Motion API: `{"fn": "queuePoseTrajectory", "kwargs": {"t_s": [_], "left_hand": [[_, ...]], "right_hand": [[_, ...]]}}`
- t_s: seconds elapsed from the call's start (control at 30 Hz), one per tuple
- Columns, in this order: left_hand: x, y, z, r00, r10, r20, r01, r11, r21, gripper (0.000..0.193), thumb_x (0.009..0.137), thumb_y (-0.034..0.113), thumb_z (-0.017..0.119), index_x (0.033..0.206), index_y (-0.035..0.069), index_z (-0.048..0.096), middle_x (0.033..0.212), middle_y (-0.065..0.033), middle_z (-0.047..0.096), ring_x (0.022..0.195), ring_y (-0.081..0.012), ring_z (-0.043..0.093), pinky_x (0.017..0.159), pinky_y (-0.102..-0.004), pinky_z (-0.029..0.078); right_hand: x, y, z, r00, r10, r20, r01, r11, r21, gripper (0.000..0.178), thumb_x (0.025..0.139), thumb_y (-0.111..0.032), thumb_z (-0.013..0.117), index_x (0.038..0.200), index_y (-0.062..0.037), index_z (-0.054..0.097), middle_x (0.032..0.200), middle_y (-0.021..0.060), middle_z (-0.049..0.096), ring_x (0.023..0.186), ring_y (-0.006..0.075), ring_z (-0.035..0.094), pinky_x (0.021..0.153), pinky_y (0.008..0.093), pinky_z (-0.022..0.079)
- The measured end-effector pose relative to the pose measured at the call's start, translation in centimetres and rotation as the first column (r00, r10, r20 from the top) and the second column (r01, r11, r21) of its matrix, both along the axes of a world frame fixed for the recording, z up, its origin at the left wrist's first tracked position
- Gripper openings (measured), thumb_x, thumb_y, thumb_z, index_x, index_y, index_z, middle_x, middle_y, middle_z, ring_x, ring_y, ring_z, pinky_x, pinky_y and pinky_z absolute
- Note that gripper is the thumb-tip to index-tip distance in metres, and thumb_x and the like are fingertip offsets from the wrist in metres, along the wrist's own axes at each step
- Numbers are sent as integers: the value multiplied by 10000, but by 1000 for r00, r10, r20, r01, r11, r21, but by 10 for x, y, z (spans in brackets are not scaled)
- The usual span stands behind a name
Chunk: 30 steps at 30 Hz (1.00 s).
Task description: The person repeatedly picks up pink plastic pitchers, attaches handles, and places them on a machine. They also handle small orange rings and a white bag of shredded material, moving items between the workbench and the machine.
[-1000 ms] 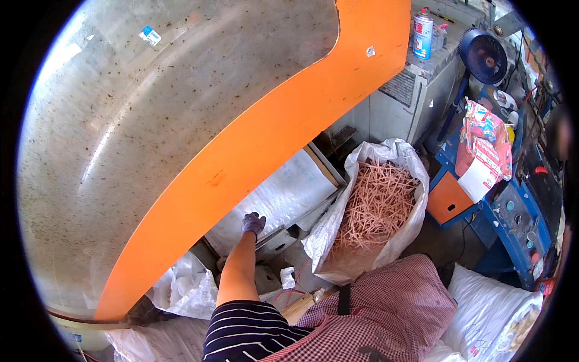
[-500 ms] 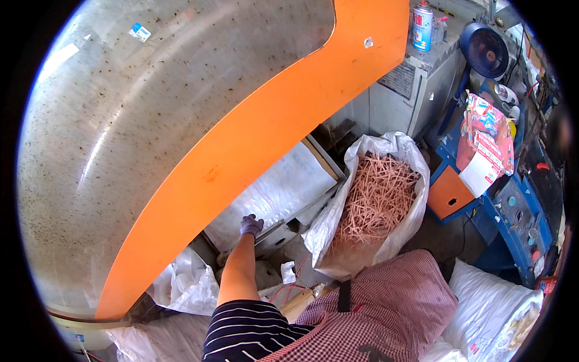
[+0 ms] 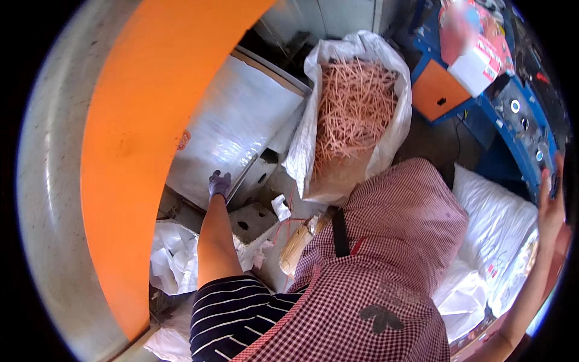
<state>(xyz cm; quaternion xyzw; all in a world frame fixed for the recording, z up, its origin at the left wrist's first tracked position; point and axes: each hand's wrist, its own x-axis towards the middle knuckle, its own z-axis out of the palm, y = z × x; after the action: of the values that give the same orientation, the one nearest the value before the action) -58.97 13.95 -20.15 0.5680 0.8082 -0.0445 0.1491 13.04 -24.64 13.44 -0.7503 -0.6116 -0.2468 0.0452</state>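
My left hand, in a pale purple glove, rests at the near edge of a flat surface covered in clear plastic film. Its fingers look a little bent and apart, and nothing shows in them. At the far right my right hand seems bare, its fingers stretched upward beside the edge of a blue machine. No object can be made out in that hand. A big orange curved panel stands at the left, hiding part of the film-covered surface.
A white woven sack of thin pinkish strips stands ahead. A stuffed white sack lies at the right. Crumpled white plastic and a concrete block lie near my left forearm. A pink package sits on the blue machine.
My view has turned, so the orange panel and the sack of strips sit further left and higher. My right hand has come into view. My left hand stays at the film-covered surface.
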Motion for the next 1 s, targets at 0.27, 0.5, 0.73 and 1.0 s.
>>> {"fn": "queuePoseTrajectory", "kwargs": {"t_s": [0.27,0.5,0.73,1.0], "left_hand": [[-20,0,-16,990,-20,-137,29,998,62,723,781,388,633,1386,36,451,1327,-278,500,1246,-388,486,1051,-429,404],[-43,31,-36,989,-140,47,112,919,379,693,811,302,677,1391,11,432,1294,-246,529,1212,-374,505,1022,-425,412],[-62,57,-43,950,270,157,-290,949,125,908,713,498,767,1348,-58,434,1297,-263,524,1239,-349,505,1017,-432,424],[-123,-1,-29,687,726,18,-714,670,203,1001,606,502,858,1297,-20,355,1212,-215,584,1073,-333,614,921,-437,520]], "right_hand": [[-120,-40,-79,293,-632,-717,-313,646,-697,447,790,-55,719,1215,-59,577,1146,155,636,992,275,637,871,364,502],[-138,-53,-127,71,-632,-772,-114,764,-635,318,855,28,597,1171,14,571,1058,78,632,946,163,597,851,296,484],[-139,-74,-161,14,-667,-745,-159,734,-661,287,881,-25,599,1163,19,569,985,115,642,893,167,615,794,303,508],[-152,-97,-178,-113,-693,-712,-49,719,-693,261,875,-1,567,1131,48,569,942,94,629,882,161,606,809,290,500]]}}
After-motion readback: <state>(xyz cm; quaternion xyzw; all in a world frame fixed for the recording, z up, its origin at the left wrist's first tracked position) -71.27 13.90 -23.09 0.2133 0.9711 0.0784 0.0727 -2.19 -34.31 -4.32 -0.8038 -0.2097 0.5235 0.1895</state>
